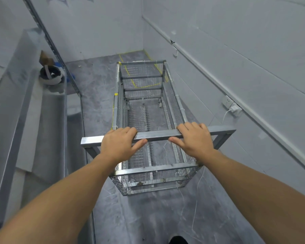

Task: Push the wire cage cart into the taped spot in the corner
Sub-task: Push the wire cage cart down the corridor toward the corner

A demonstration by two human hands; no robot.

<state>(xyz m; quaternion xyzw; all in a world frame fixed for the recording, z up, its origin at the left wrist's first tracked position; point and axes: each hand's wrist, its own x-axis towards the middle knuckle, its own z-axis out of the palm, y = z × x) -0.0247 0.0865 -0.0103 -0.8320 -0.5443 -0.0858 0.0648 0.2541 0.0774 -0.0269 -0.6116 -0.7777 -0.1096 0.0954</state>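
**Cart lined up, short of the taped corner**

While both arms reach straight forward, the dark grey mottled concrete floor [99,95] runs ahead as a lane between a pale panelled right wall [236,50] and a long galvanised metal trough [48,110] on the left, narrowing toward the far corner. That narrowness probably explains why the long grey steel-framed wire cage cart [144,110] sits lengthwise in the lane, its front end pointing at the corner. It stands on the floor directly ahead of the person, and its far end appears to overlap the near edge of the yellow tape outline [130,75] marked on the floor against the corner walls; most of the cart is outside the outline, so the push looks only partly done.

A square-section grey steel handle bar [157,135] crosses the cart's near end, wider than the cage itself, giving leverage for steering. The left hand [121,144] is clamped on this bar, fingers curled over the top and thumb underneath. The right hand [195,139] grips it the same way, a short gap between the two thumbs. Holding near the centre suits a straight shove; judged from here, the cart needs to roll forward with a slight correction to square up with the tape.

On the right wall a white socket with a plugged-in charger [233,107] sits just beside the cart's path, its thin cable hanging down.
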